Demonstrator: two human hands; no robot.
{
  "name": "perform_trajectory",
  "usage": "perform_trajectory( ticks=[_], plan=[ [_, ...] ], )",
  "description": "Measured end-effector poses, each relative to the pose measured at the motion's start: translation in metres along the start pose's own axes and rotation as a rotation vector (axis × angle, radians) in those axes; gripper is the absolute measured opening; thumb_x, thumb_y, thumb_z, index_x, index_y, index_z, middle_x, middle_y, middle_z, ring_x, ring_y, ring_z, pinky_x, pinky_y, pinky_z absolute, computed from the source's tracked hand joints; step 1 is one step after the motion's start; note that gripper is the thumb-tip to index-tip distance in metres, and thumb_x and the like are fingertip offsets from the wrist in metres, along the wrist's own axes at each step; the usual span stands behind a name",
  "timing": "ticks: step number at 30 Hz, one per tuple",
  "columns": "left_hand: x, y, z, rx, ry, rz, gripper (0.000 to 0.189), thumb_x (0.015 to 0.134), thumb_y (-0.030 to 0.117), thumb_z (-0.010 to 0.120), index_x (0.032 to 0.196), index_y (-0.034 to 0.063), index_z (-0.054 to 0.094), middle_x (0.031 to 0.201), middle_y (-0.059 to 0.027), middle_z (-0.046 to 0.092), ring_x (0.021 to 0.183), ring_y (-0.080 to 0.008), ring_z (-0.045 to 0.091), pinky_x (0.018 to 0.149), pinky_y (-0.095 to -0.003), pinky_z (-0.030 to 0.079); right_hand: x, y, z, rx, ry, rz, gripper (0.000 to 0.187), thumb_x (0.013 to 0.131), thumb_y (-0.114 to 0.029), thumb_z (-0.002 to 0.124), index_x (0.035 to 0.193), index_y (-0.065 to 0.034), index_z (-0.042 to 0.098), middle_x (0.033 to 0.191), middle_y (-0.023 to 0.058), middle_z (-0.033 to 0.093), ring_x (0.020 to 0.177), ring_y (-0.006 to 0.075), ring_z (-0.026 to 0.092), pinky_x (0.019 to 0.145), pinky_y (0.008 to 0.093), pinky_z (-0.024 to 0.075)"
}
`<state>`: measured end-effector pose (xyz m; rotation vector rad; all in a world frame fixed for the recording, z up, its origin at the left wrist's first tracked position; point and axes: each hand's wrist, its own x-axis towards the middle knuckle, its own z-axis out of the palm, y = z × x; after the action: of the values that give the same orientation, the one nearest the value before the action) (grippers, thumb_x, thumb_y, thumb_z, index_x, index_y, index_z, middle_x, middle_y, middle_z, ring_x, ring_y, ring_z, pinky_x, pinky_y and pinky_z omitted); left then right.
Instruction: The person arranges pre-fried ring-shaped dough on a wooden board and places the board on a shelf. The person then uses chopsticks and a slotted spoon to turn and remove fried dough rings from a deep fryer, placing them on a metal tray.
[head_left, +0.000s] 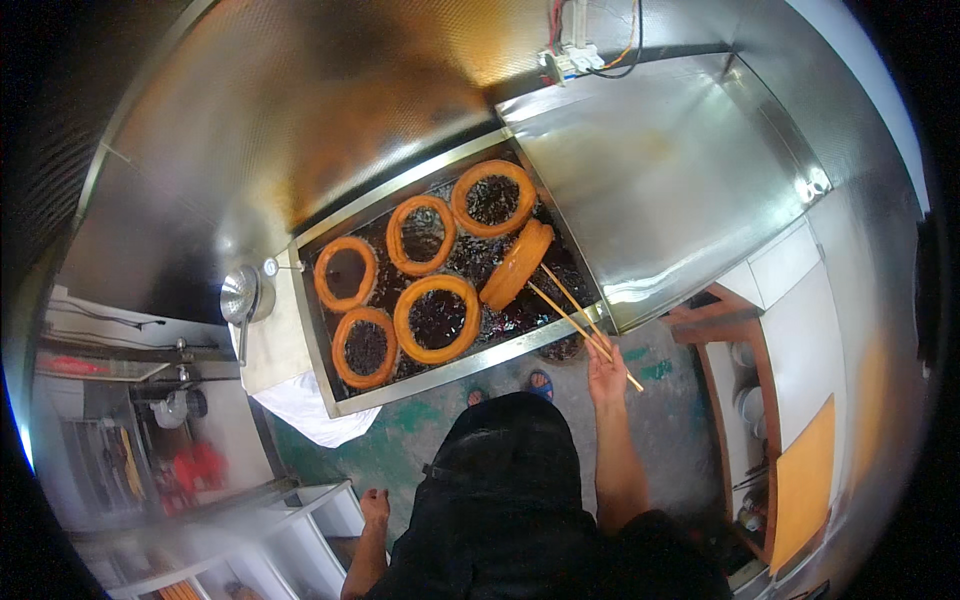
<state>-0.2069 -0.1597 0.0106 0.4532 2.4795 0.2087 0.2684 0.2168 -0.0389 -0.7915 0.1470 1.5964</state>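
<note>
My right hand (607, 375) grips a pair of long wooden chopsticks (562, 315), which reach over the front rim of a rectangular metal fryer (480, 375). Their tips are at the lower right side of a golden-brown fried dough ring (517, 266), tilted up steeply so that its hole is hidden. Several other rings float flat in the dark oil, among them one at the upper right (459, 217) and one at the front (403, 319). Low at my left side hangs my left hand (375, 506), away from the fryer, its fingers loosely curled and nothing visible in it.
Stainless-steel counter (667, 172) adjoins the fryer on the right. A metal strainer (240, 292) and a dial thermometer (271, 267) are at its left. Electrical connectors and wires (581, 60) hang above. White shelving (300, 525) stands lower left, an open cabinet (757, 405) right.
</note>
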Motion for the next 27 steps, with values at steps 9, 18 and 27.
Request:
perform_trajectory(
  ticks=[9,18,27],
  plan=[
    [0.063,0.009,-0.007,0.086,0.037,0.132,0.046,0.081,0.028,0.074,0.111,-0.0061,0.066,0.106,-0.0250,0.068,0.100,-0.0342,0.067,0.089,-0.0402,0.051,-0.067,0.000,0.009,-0.201,0.172,-0.194,0.043,0.102,-0.033,0.052,0.132,-0.0024,0.052,0.126,0.0170,0.062,0.114,0.0267,0.062,0.079,0.0272,0.0563],
    [0.188,-0.002,-0.032,-0.108,0.051,0.246,0.037,0.082,0.025,0.074,0.102,-0.0050,0.067,0.086,-0.0189,0.068,0.079,-0.0292,0.064,0.075,-0.0393,0.051,-0.103,0.028,0.094,-0.743,0.308,-0.595,0.039,0.101,-0.030,0.054,0.126,-0.0006,0.056,0.115,0.0143,0.066,0.104,0.0234,0.066,0.073,0.0312,0.0565],
    [0.315,-0.051,-0.090,-0.558,0.212,0.252,0.030,0.087,0.021,0.070,0.095,-0.0074,0.066,0.089,-0.0166,0.069,0.081,-0.0227,0.064,0.077,-0.0345,0.051,-0.114,0.046,0.173,-1.009,0.203,-0.808,0.037,0.101,-0.029,0.055,0.122,0.0011,0.060,0.111,0.0138,0.067,0.098,0.0203,0.067,0.064,0.0285,0.0575]
  ],
)
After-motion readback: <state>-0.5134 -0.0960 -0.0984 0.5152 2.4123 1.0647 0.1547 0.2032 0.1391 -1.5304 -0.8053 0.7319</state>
